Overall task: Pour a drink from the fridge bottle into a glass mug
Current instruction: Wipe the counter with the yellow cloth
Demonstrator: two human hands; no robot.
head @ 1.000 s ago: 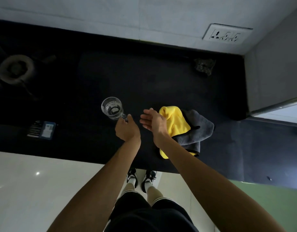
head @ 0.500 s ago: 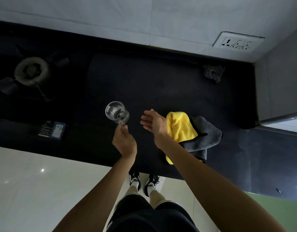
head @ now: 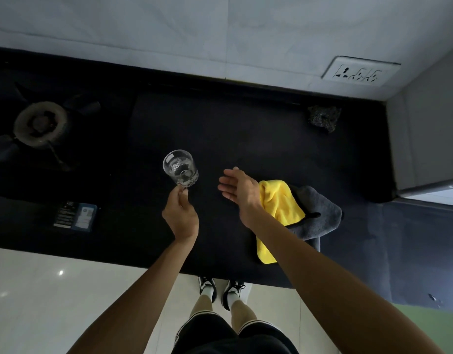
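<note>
Glass mug (head: 180,167) pinched by left hand (head: 180,218); right hand (head: 239,191) flat.

Glass mug (head: 180,168) tipped from upright to leaning, its rim turned toward the far left, left grip (head: 180,218) drew back from over the handle (head: 181,186) to a fingertip pinch on it, wall socket (head: 360,74) sat lower in the view

dim, underexposed counter, wide-angle edge distortion
</note>
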